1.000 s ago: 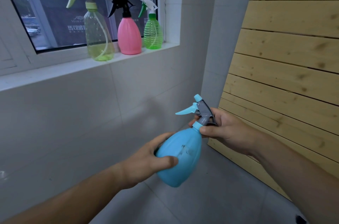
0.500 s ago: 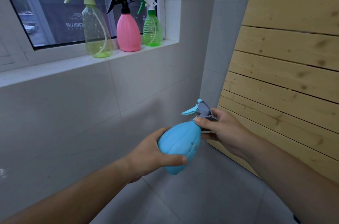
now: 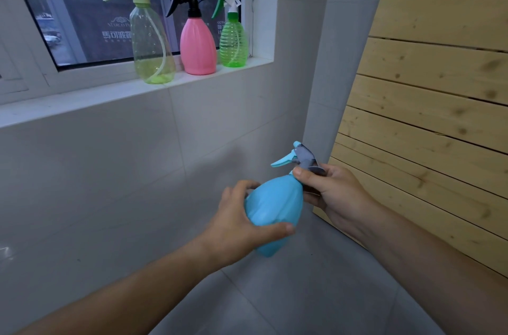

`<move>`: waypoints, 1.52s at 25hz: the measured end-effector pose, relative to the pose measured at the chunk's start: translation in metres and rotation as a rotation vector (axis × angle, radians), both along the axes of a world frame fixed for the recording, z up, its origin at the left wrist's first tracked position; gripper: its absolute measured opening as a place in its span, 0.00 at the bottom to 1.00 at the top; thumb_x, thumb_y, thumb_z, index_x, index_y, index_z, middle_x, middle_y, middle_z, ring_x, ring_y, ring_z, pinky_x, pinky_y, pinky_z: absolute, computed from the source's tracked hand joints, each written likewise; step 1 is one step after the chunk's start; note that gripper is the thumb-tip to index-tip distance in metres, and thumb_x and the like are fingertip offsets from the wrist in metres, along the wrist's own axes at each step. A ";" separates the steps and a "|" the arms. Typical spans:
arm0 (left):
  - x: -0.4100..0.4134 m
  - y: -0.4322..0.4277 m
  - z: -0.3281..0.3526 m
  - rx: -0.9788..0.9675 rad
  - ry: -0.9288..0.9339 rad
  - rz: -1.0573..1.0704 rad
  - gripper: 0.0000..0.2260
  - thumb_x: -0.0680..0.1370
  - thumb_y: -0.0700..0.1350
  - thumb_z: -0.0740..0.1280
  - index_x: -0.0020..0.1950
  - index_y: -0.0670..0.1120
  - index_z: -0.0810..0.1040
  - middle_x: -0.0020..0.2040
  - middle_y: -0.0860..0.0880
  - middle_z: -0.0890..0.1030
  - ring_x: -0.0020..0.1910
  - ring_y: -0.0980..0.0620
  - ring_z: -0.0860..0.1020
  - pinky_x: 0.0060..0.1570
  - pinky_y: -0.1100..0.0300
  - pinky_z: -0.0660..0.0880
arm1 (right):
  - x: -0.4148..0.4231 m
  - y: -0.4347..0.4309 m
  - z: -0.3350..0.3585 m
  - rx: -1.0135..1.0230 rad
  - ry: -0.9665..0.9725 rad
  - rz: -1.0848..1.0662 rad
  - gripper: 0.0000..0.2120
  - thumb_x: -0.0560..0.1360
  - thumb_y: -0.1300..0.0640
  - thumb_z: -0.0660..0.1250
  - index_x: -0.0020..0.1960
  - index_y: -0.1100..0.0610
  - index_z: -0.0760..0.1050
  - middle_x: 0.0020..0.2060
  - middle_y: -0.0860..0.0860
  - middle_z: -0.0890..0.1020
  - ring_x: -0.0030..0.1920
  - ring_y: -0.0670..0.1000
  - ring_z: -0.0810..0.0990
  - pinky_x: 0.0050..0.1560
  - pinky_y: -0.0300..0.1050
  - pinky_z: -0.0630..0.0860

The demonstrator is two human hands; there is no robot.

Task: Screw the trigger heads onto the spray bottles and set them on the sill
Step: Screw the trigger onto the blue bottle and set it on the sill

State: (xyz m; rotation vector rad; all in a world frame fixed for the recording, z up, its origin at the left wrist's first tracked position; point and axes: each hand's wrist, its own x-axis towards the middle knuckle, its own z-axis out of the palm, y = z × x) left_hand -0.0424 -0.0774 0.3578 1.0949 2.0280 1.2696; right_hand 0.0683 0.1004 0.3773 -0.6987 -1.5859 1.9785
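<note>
Blue bottle [image 3: 275,204]: being held in mid-air below the sill [image 3: 82,104], tilted with its neck up and to the right, in front of the tiled wall [image 3: 110,183]. Left hand [image 3: 236,227]: wrapping round the bottle's body, thumb lying across the lower front, fingers curling over the far side. Right hand [image 3: 330,194]: closing round the neck, thumb and fingers pinching the base of the trigger head [image 3: 298,159], whose blue lever is pointing left. Sill: carrying three bottles standing upright in a row with heads fitted, namely a clear yellow-green bottle [image 3: 152,46], a pink bottle [image 3: 198,46] just beside it, and a green bottle [image 3: 233,43] nearest the window's right corner. Wooden slats [image 3: 439,87]: leaning at the right.
</note>
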 end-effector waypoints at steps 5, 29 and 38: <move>-0.011 -0.004 0.001 -0.051 -0.576 -0.240 0.28 0.67 0.63 0.74 0.66 0.55 0.79 0.60 0.48 0.86 0.57 0.47 0.85 0.53 0.50 0.83 | 0.001 -0.003 0.003 -0.051 0.073 0.079 0.05 0.74 0.62 0.71 0.47 0.60 0.85 0.42 0.54 0.87 0.43 0.51 0.86 0.43 0.41 0.81; 0.001 0.003 0.012 0.155 -0.235 0.049 0.27 0.65 0.62 0.77 0.59 0.52 0.78 0.52 0.52 0.86 0.45 0.58 0.86 0.40 0.63 0.82 | -0.007 -0.023 0.014 -0.029 0.195 0.173 0.20 0.71 0.53 0.70 0.60 0.63 0.78 0.54 0.58 0.86 0.55 0.55 0.84 0.53 0.46 0.80; -0.077 -0.033 0.069 0.422 -0.217 0.222 0.15 0.81 0.56 0.63 0.66 0.57 0.74 0.59 0.54 0.83 0.51 0.65 0.83 0.43 0.73 0.77 | -0.081 -0.076 0.047 0.400 0.014 0.333 0.22 0.77 0.54 0.67 0.69 0.43 0.68 0.57 0.49 0.84 0.52 0.41 0.84 0.46 0.34 0.76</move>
